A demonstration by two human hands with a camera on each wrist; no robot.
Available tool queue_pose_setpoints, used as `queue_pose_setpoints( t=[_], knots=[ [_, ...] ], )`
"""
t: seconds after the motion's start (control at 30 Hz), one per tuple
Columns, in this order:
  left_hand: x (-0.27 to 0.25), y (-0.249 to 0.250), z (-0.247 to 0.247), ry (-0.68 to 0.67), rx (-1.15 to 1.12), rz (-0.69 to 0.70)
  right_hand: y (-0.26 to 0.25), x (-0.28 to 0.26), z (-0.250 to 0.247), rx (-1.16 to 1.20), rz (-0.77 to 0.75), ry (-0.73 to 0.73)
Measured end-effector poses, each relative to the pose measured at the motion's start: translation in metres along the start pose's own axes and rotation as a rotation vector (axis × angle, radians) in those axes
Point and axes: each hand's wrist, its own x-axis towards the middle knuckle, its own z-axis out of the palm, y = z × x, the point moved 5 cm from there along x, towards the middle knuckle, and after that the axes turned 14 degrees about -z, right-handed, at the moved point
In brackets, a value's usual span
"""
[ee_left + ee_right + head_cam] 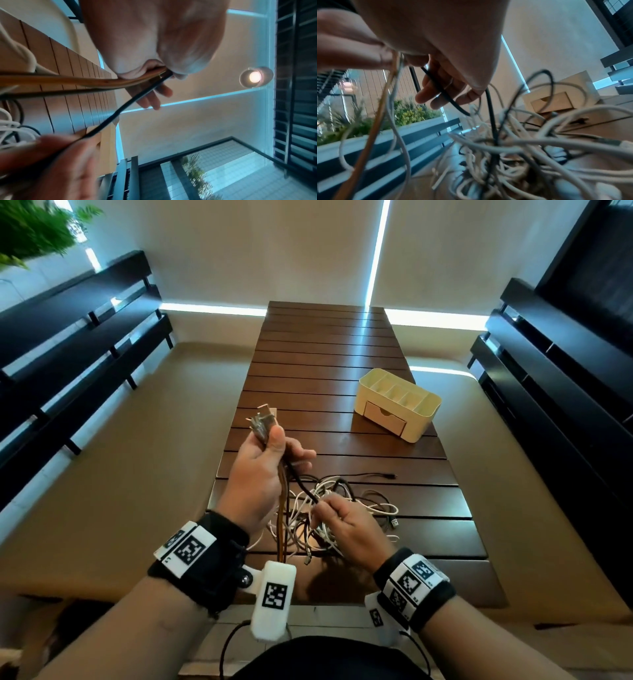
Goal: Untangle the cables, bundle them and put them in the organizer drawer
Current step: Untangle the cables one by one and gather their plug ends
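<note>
Several plug ends are gripped together in the raised left hand (262,463); a black cable (301,486) running down from them is pinched by the right hand (346,529). The tangled cables (342,515) lie on the table (325,354) beneath both hands. They are judged light, limp and snag-prone, best held near the plugs. The organizer drawer (385,416), closed, stands well beyond the right hand.

Dark brown slatted table (325,364), boards running crosswise, long axis pointing away toward a pale wall. Tan floor (154,440) on either side. Black slatted benches along both sides (78,337) (555,378). Green potted plant (30,231) top left corner; more greenery in a white planter (412,112) in right wrist view. Bright strips of light (378,251) down the wall and along its base. Round lit ceiling lamp (254,77) in left wrist view.
</note>
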Motion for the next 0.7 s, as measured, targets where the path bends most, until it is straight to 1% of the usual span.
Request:
queue_pose_setpoints(
  t=[0.07,0.13,0.2,0.27,0.3,0.37,0.47,0.6,0.7],
  knots=[
    [0.002,0.004,-0.003,-0.04,-0.055,-0.003,0.018,-0.003,0.002,-0.068,0.05,-0.084],
    [0.003,0.005,-0.007,-0.05,-0.034,0.012,0.03,-0.003,-0.002,-0.092,0.089,-0.097],
    [0.002,0.005,-0.011,-0.046,0.028,0.017,0.028,0.004,-0.014,-0.065,0.126,-0.037],
    [0.004,0.003,-0.013,-0.035,0.098,-0.005,0.011,0.018,-0.033,-0.022,0.136,0.063],
    [0.005,0.001,-0.014,-0.03,0.14,-0.02,-0.002,0.026,-0.044,-0.009,0.111,0.112],
    [0.006,0.0,-0.014,-0.014,0.233,-0.033,-0.032,0.044,-0.063,0.004,0.005,0.178],
    [0.005,0.001,-0.007,0.021,0.382,0.028,-0.062,0.058,-0.069,0.004,-0.142,0.176],
    [0.003,-0.001,0.0,0.001,0.474,0.038,-0.066,0.056,-0.06,0.02,-0.212,0.132],
    [0.0,0.0,0.001,-0.042,0.544,0.055,-0.063,0.052,-0.056,0.018,-0.204,0.14]
  ],
)
